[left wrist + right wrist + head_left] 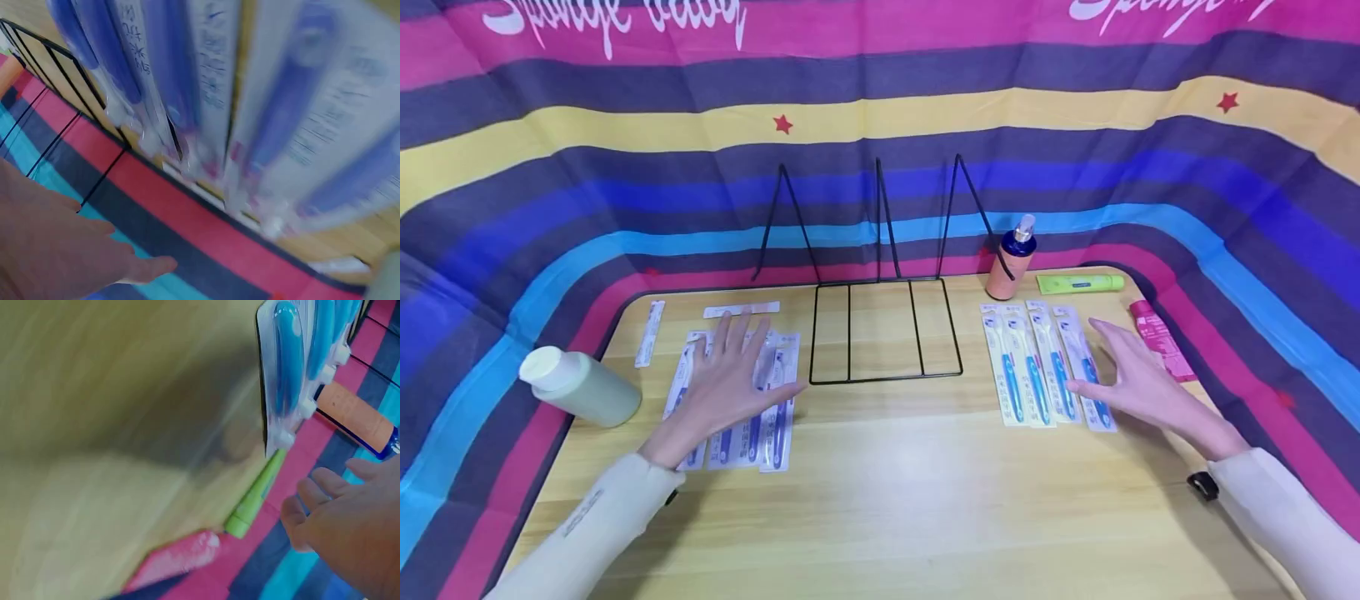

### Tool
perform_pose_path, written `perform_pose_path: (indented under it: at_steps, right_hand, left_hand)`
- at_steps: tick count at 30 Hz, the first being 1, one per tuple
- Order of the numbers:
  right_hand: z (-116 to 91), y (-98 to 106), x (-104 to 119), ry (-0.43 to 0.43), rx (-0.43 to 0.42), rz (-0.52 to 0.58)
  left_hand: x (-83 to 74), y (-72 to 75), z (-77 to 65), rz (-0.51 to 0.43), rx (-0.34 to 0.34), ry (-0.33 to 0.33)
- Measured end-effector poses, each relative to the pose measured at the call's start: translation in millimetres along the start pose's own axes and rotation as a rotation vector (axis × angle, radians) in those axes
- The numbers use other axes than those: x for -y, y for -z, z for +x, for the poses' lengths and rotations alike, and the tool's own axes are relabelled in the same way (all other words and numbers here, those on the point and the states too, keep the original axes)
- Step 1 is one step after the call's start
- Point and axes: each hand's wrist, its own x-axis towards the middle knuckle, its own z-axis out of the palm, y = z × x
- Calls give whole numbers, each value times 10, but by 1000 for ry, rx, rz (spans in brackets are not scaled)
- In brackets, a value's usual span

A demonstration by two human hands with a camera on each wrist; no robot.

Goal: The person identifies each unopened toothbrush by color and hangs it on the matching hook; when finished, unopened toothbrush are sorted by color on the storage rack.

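Above the worktop, the left hand hovers over purple toothbrushes and the right hand near blue toothbrushes, both with fingers loosely spread.

Left hand lower left from where I'm watching, fingers extended, nothing held; in view it overlaps the striped cloth. Several blister-packed toothbrushes, purple-blue handles, fanned across the top, some blurred, print on the backing cards. Black wire rack upper left, orange object cut off at the edge beyond. White strip on the wood tabletop, lower right. Grey-green thing clipped in that corner.
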Motion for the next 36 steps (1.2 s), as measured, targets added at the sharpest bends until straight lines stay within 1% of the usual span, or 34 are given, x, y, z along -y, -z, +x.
perform_pose_path:
  at_steps: [4,6,9,12,15,20,26,28,30,32,34,36]
  right_hand:
    - [53,-22,-16,-90,33,90]
    - [55,-33,-48,-148,56,120]
    - [67,-49,-102,-230,81,155]
    - [67,-85,-150,-296,80,167]
    - [54,-114,-171,-354,58,156]
    - [22,-115,-143,-429,40,143]
    - [-8,-82,-120,-462,2,135]
    - [-20,-64,-124,-481,-6,149]
    - [-32,-46,-123,-494,-13,195]
    - [-51,-33,-93,-499,-29,283]
    - [-83,-31,-21,-483,-54,394]
    - [-122,-52,99,-450,-78,550]
  left_hand:
    - [-13,-101,234,-50,60,-14]
    - [-2,-159,331,-63,91,-8]
    - [4,-198,447,-77,125,-4]
    - [-3,-232,530,-71,157,-5]
    - [-14,-266,582,-46,184,-13]
    - [-20,-306,611,-20,193,-27]
    - [6,-334,629,-26,208,-25]
    - [15,-346,641,-31,215,-27]
    - [18,-353,649,-38,223,-29]
    - [20,-357,655,-44,232,-26]
    - [22,-354,653,-50,244,-24]
    - [24,-346,651,-46,253,-23]
